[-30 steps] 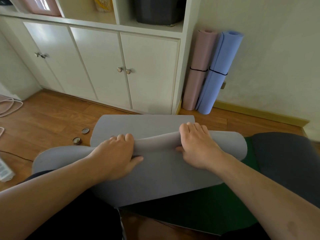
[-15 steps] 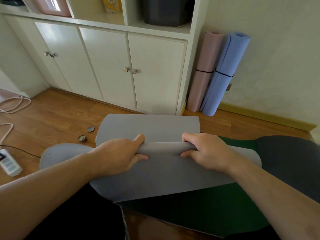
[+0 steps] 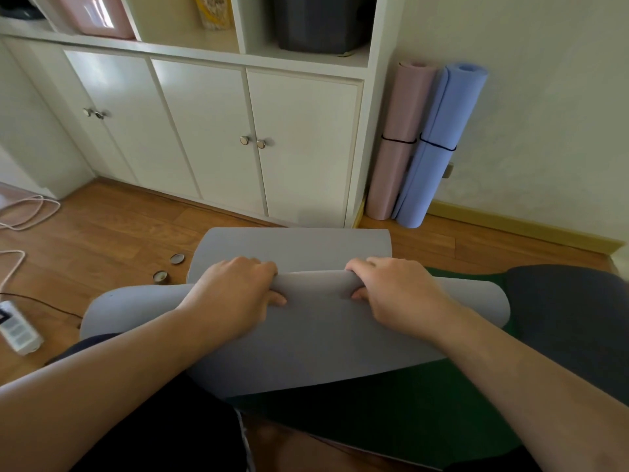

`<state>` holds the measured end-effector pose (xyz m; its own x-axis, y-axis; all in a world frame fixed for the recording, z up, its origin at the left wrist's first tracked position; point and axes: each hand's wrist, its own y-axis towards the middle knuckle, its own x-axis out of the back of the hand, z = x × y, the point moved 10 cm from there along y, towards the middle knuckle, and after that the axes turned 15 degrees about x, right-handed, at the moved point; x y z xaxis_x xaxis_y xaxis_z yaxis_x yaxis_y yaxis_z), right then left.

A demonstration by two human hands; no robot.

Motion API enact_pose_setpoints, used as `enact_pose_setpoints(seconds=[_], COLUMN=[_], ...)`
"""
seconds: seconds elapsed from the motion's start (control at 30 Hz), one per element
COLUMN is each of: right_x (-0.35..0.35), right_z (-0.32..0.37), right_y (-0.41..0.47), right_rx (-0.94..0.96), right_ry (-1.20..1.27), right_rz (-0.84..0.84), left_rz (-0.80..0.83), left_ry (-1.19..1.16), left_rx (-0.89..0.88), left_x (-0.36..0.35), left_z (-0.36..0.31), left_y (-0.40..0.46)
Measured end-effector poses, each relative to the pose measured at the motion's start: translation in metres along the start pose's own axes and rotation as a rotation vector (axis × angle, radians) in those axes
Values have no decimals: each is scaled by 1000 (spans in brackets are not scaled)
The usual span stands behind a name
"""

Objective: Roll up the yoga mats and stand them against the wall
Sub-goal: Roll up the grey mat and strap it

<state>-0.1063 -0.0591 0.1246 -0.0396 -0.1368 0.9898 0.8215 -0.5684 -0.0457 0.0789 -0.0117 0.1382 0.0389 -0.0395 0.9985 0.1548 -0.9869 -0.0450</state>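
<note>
in the head view we see the grey mat (image 3: 306, 338) on the wooden floor (image 3: 112, 229) in front of the white cabinet (image 3: 211, 131), its near part lying partly over a green mat (image 3: 391, 410). our left hand (image 3: 235, 291) and right hand (image 3: 394, 291) each have a grip clamped on the mat's raised fold, fingers over the top and thumbs on the near side. a rolled pink mat (image 3: 398, 141) and a rolled blue mat (image 3: 432, 148) stand against the wall (image 3: 544, 97), each banded in black, touching each other beside the cabinet.
</note>
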Motion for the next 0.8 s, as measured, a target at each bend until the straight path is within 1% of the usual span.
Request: enact_pose_setpoints(seconds=[0.07, 0.2, 0.3, 0.37, 0.47, 0.6, 0.7, 0.8], right_x=[-6, -16, -28, -28, -21, -16, -15, -17], right_z=[2, 5, 8, 6, 5, 4, 5, 8], right_y=[2, -1, -5, -3, 0, 1, 4, 4], right_rx=[12, -7, -28, -40, -27, -29, -20, 16], right_ry=[12, 155, 160, 125, 59, 3, -75, -41], right_rz=[59, 156, 266, 235, 151, 109, 96, 91], left_rz=[20, 127, 170, 186, 202, 127, 167, 237], left_ry=[48, 30, 17, 20, 136, 188, 135, 49], left_rx=[-46, -101, -137, -143, -159, -161, -159, -174], left_x=[-8, -24, -29, -28, -30, -32, -37, -40], left_z=[-5, -10, -14, -15, -14, -15, -13, -12], left_y=[-2, -9, -15, -17, -15, -11, -7, -4])
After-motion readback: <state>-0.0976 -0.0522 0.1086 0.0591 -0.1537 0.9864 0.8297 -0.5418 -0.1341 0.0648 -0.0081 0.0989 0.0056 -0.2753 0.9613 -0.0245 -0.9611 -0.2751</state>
